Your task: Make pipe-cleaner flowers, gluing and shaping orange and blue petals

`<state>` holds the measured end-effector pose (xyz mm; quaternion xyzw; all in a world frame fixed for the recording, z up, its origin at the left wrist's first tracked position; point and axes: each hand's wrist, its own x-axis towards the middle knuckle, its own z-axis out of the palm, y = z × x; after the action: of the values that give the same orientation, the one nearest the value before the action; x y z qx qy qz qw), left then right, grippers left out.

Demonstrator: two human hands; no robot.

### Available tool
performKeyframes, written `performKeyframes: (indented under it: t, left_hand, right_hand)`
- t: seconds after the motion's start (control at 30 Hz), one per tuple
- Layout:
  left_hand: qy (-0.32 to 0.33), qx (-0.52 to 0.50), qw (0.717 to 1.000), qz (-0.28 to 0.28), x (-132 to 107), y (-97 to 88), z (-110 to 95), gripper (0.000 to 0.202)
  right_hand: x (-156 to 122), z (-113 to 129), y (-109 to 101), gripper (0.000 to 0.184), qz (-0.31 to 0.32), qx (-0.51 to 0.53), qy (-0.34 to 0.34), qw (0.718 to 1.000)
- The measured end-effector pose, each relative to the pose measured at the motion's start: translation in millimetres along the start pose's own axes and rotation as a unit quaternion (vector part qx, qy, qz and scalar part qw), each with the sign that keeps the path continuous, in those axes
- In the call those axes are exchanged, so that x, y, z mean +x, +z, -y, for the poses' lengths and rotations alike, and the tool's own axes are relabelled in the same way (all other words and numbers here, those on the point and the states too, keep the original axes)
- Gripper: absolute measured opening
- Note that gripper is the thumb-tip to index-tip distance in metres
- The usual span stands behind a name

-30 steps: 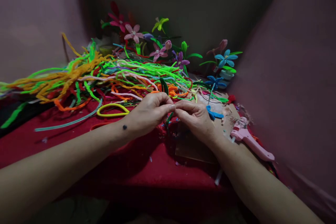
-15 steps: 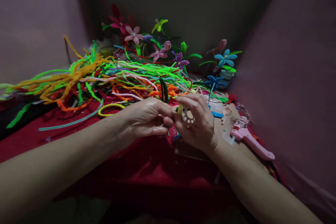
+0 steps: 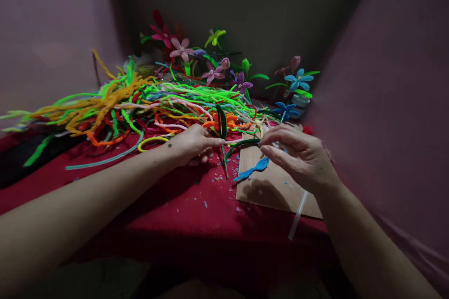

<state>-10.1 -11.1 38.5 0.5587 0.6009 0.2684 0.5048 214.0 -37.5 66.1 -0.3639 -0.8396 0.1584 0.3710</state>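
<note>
My left hand (image 3: pixel 196 145) is closed over the red cloth, its thumb and fingers pinching a dark green pipe cleaner (image 3: pixel 221 124) bent into an upright narrow loop, its twisted tail hanging below. Another dark green pipe cleaner (image 3: pixel 242 144) curves from near that tail to the right. At its far end the thumb and index finger of my right hand (image 3: pixel 298 156) come together and seem to grip it. Below, a blue pipe-cleaner piece (image 3: pixel 259 165) with a looped end lies on a cardboard sheet (image 3: pixel 277 189).
A heap of coloured pipe cleaners (image 3: pixel 140 98) spreads across the back left. Behind stand finished pipe-cleaner flowers (image 3: pixel 181 50), with a light blue flower (image 3: pixel 299 79) at right. A clear glue stick (image 3: pixel 297 217) overhangs the cardboard. Small scraps dot the red cloth (image 3: pixel 168 196).
My right hand has moved right, away from my left; the yellow spool it held is out of sight. The cardboard and blue piece are now uncovered. The pink glue gun is no longer visible.
</note>
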Motion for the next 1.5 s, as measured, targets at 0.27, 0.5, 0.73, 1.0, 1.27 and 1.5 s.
performKeyframes:
  t: [0.27,0.5,0.73,1.0,1.27,1.5]
  left_hand:
    - [-0.036,-0.137,0.989,0.035,17.0,17.2,9.6,0.029]
    - [0.009,-0.211,0.977,0.039,3.6,10.1,8.7,0.022]
    - [0.036,-0.268,0.960,0.073,-6.8,9.8,5.1,0.019]
    - [0.090,-0.270,0.956,0.076,-9.1,11.7,9.1,0.022]
    - [0.167,-0.268,0.944,0.095,-12.2,6.8,6.8,0.024]
    - [0.199,-0.337,0.896,0.211,-14.9,-2.8,6.8,0.018]
  right_hand:
    - [-45.4,-39.3,16.8,0.016,-0.008,-0.215,0.049,0.975]
    - [-47.7,-41.0,18.6,0.016,-0.020,-0.227,0.044,0.973]
    - [-17.1,9.8,34.2,0.018,0.018,0.078,0.163,0.983]
    - [9.2,30.7,70.0,0.024,0.051,0.346,0.335,0.875]
    - [5.7,19.0,72.5,0.019,0.083,0.491,0.322,0.805]
    - [2.3,18.1,64.4,0.024,0.237,0.677,0.242,0.653]
